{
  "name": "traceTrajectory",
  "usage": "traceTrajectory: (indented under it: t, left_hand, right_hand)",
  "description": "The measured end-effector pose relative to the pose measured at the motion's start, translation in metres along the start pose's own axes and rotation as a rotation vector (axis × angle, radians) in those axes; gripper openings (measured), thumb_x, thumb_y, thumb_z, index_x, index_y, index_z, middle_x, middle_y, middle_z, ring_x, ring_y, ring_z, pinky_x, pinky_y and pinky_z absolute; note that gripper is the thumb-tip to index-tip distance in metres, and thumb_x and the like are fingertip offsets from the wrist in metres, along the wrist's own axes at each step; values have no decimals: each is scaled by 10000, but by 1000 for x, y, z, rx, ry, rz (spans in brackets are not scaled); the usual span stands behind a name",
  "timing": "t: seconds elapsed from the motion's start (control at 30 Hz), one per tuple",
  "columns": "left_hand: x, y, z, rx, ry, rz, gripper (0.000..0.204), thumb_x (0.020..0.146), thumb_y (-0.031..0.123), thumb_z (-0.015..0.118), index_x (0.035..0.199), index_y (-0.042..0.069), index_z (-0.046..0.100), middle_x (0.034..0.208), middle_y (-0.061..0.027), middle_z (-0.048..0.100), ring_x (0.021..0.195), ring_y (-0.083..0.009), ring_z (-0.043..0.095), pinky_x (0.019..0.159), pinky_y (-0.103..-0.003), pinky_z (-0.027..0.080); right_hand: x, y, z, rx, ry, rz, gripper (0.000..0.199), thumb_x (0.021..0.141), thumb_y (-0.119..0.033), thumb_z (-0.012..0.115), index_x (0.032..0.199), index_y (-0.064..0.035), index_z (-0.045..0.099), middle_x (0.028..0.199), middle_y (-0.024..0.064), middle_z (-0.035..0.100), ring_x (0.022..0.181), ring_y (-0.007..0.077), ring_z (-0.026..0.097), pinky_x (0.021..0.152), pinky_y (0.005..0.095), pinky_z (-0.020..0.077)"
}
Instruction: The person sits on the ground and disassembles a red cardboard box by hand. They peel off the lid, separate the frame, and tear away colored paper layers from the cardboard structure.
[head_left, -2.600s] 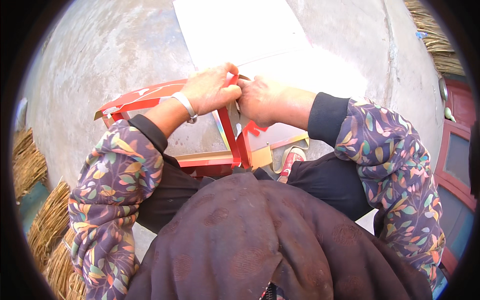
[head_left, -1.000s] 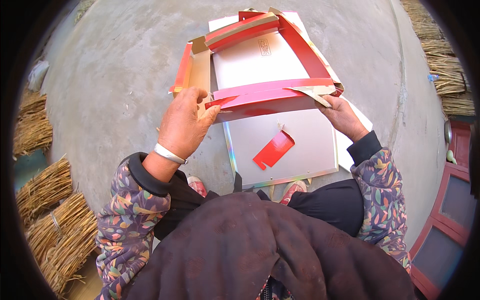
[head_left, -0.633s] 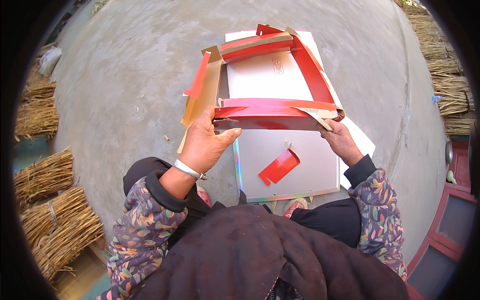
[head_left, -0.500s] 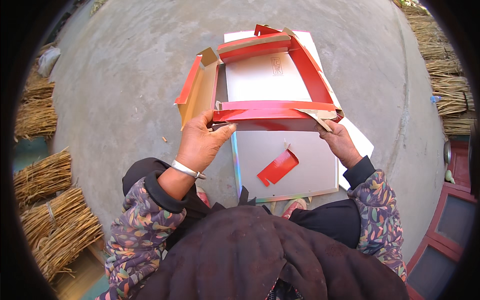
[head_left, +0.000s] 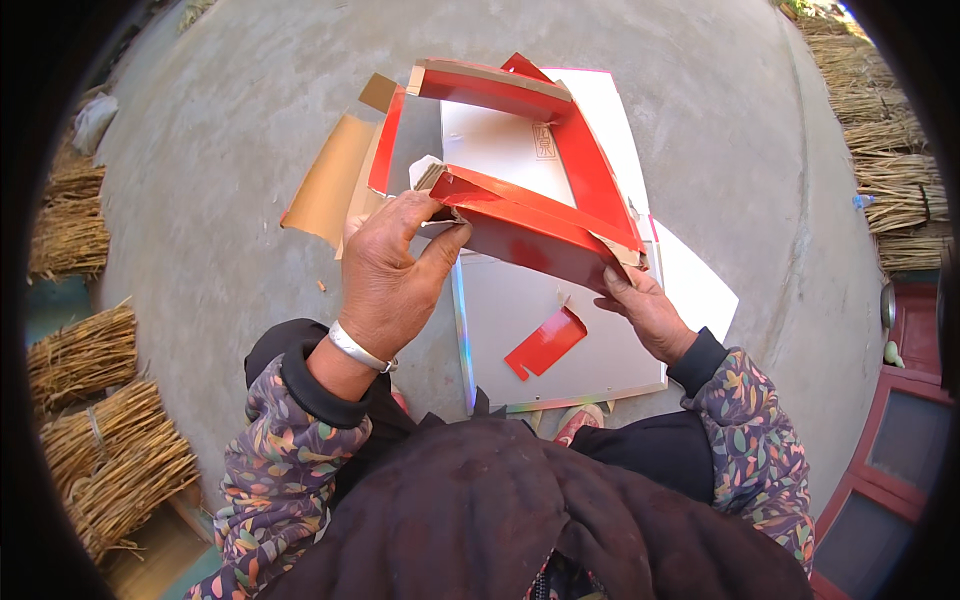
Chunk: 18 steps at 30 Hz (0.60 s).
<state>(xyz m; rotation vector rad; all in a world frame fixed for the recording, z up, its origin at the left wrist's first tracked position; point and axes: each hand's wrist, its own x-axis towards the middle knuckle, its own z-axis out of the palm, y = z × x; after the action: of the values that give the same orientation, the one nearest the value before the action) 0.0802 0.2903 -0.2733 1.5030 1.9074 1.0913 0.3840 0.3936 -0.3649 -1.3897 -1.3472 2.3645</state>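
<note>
Both hands hold up a bottomless red cardboard box frame [head_left: 535,230] by its near side. My left hand [head_left: 395,265] pinches the near left corner, where the torn board shows pale layers. At the near right corner, my right hand [head_left: 645,310] grips the lower edge with the thumb on top. A tan-faced flap [head_left: 335,185] hangs out from the frame's left side. Below lies a grey panel [head_left: 600,355] with shiny edging, bearing a torn red piece of card [head_left: 546,342]. White board [head_left: 490,140] shows through the frame's opening.
Bundles of dry stalks [head_left: 120,465] stand along the left, and more stalks [head_left: 880,130] are stacked at the far right. A dark red framed panel [head_left: 905,440] is at the lower right. Concrete floor [head_left: 240,150] surrounds the boards.
The frame has tilted, its near left corner rising and its near right corner dropping. My left hand moved up slightly, my right hand down and left. The tan flap swung outward to the left.
</note>
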Motion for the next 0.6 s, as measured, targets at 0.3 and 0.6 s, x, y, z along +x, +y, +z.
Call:
traceTrajectory:
  t: [0.3,0.6]
  left_hand:
    - [-2,31,-10,405,-50,417,267,761,84,768,1015,155,730,961,13,615,923,-205,573,790,-377,374]
    - [-24,1,11,502,-274,550,261,817,133,701,1078,150,707,1031,24,593,1023,-183,578,843,-365,432]
  right_hand:
    - [11,-13,34,-914,-607,39,544,1095,-486,444,1327,4,486,1146,261,639,1048,386,648,930,455,503]
    - [1,-90,45,-592,-199,-163,310,1062,-167,582,1331,-16,612,1074,95,716,926,176,686,841,328,557]
